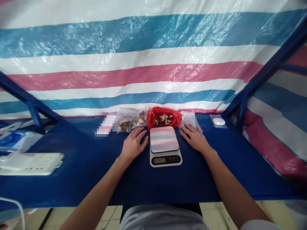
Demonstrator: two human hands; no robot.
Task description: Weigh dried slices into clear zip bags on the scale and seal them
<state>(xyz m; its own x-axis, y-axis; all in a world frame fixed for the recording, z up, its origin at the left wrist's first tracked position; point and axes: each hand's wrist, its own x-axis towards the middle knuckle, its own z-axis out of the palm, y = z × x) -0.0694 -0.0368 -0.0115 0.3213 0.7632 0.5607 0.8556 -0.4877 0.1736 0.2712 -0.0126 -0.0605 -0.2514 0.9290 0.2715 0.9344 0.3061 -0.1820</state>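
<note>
A white digital kitchen scale (164, 140) with a shiny, bare weighing plate sits between my hands; its display looks blank. My left hand (134, 143) lies flat on the table to the left of the scale, fingers apart, near two clear bags (125, 123) of brown dried slices. On the other side, my right hand (193, 137) rests with spread fingers, its fingertips over the lower edge of a clear zip bag (188, 117). Behind the scale an open red plastic bag (176, 115) holds pale and brown dried pieces (164, 119).
A white power strip (31, 163) and a blue-and-white plastic package (20, 140) lie at the left. At the right is a small clear bag with a round white object (218, 121). Blue metal bars (242, 111) and a striped sheet (144, 73) border the blue table (79, 172).
</note>
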